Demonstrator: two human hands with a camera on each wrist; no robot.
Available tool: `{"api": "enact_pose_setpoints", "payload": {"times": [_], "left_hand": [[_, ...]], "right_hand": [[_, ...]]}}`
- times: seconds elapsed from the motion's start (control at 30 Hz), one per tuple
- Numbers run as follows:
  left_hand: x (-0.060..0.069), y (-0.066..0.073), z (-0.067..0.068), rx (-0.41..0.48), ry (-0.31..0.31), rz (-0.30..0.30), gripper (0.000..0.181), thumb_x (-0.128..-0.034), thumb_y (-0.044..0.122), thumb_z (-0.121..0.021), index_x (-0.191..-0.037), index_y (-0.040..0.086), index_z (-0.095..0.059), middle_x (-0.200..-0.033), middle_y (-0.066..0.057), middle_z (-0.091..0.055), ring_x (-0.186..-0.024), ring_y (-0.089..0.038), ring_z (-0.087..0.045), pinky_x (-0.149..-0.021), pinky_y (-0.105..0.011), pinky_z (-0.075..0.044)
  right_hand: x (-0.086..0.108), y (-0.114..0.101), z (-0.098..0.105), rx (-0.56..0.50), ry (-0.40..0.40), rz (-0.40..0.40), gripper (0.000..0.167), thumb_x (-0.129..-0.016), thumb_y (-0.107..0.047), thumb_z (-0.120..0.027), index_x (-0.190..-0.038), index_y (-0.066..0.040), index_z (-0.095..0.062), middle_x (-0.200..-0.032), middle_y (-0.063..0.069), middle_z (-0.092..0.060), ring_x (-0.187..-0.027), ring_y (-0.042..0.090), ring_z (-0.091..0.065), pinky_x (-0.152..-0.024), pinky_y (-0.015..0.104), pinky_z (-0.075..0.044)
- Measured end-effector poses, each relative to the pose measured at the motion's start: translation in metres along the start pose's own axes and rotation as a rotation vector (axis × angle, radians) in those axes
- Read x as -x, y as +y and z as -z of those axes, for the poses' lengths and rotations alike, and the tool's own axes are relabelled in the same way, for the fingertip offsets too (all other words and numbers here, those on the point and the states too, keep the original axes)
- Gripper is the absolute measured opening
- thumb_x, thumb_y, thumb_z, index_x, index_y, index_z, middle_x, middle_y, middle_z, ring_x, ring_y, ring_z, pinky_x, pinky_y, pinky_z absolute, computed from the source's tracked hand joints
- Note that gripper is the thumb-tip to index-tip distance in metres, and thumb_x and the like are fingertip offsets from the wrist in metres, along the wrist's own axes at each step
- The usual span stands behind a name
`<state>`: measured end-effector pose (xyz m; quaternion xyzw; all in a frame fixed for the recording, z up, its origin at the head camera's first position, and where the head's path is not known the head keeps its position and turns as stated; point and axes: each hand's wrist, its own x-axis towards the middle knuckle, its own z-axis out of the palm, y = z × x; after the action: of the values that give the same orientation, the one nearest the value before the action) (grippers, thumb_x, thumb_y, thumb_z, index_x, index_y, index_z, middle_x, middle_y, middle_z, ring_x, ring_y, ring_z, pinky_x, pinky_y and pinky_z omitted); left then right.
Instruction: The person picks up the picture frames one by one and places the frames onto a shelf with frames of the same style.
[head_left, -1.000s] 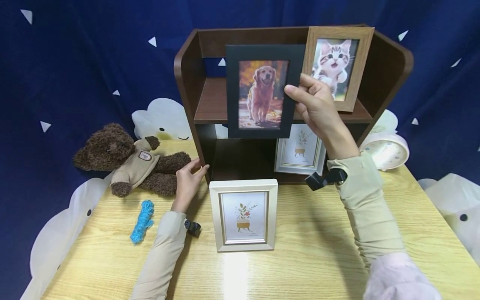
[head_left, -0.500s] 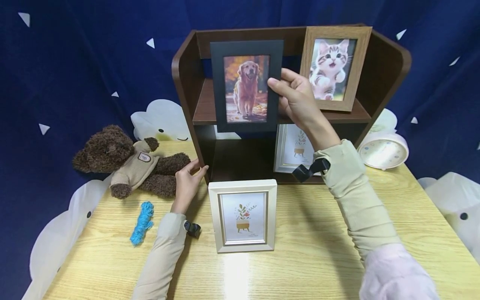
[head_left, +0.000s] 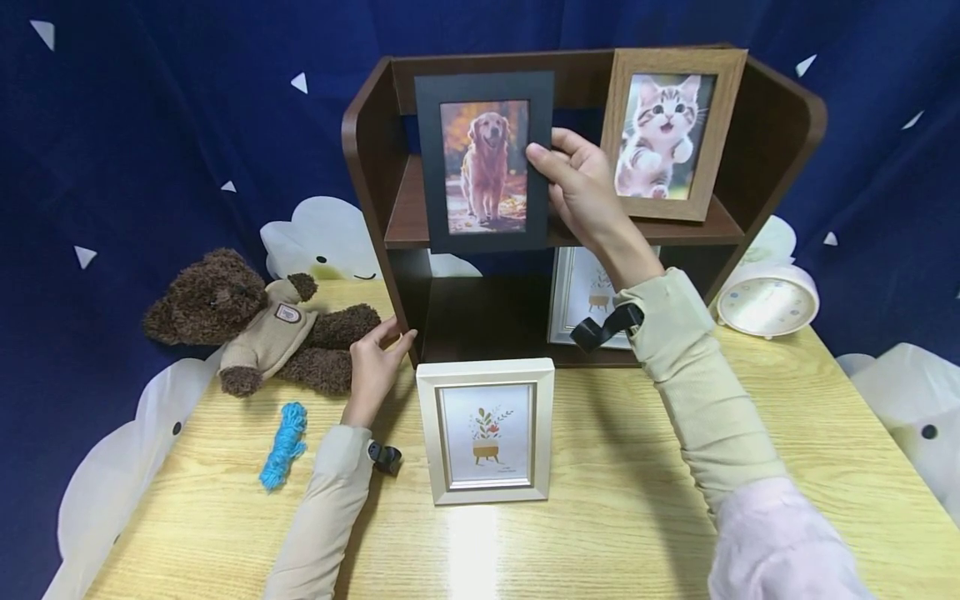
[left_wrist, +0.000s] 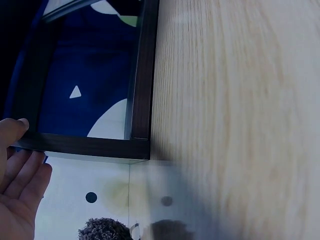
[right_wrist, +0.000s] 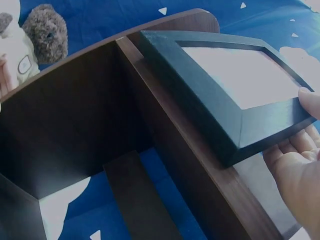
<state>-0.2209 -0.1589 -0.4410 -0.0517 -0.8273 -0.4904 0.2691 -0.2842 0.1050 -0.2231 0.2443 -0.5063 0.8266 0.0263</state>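
Observation:
My right hand pinches the right edge of a black picture frame with a dog photo, thumb in front and fingers behind. The frame is upright at the left half of the upper level of a dark brown shelf. In the right wrist view its lower edge lies close over the shelf board; I cannot tell whether they touch. My left hand grips the shelf's left side panel, thumb on one face and fingers on the other. A wooden frame with a kitten photo leans upright at the upper right.
A cream picture frame stands on the table before the shelf. Another pale frame stands in the lower level, partly behind my right arm. A teddy bear and blue yarn lie left; a white clock stands right.
My right hand has carried the black picture frame left and slightly up, away from the kitten frame, and the motion has slowed. My left hand stays on the side panel.

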Motion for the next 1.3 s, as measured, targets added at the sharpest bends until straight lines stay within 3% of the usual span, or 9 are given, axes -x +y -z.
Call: {"api": "enact_pose_setpoints", "payload": {"times": [0.33,0.57,1.3], "left_hand": [[0.001,0.001,0.000,0.004,-0.003,0.017,0.029,-0.0846,0.009,-0.072,-0.111,-0.001,-0.069,-0.102,-0.020,-0.070,-0.093,-0.032,-0.069,-0.083,-0.042,-0.055],[0.001,0.002,0.000,0.002,0.014,0.003,0.028,-0.0841,0.009,-0.072,-0.109,-0.002,-0.069,-0.100,-0.020,-0.070,-0.091,-0.032,-0.069,-0.082,-0.042,-0.055],[0.000,0.001,-0.001,0.007,0.006,0.024,0.029,-0.0838,0.008,-0.073,-0.110,-0.004,-0.068,-0.101,-0.022,-0.070,-0.092,-0.034,-0.069,-0.081,-0.043,-0.055]], "right_hand": [[-0.011,-0.001,-0.004,0.026,0.024,-0.066,0.017,-0.095,-0.001,-0.052,-0.111,0.004,-0.054,-0.087,0.012,-0.068,-0.073,0.018,-0.067,-0.066,0.028,-0.057],[-0.018,-0.001,-0.008,0.013,0.010,-0.079,0.022,-0.095,0.000,-0.051,-0.116,0.006,-0.052,-0.088,0.013,-0.067,-0.075,0.018,-0.066,-0.069,0.029,-0.057],[-0.042,0.008,-0.004,-0.024,0.098,-0.106,0.029,-0.098,-0.002,-0.046,-0.125,0.009,-0.048,-0.089,0.010,-0.063,-0.077,0.016,-0.062,-0.070,0.024,-0.053]]}}
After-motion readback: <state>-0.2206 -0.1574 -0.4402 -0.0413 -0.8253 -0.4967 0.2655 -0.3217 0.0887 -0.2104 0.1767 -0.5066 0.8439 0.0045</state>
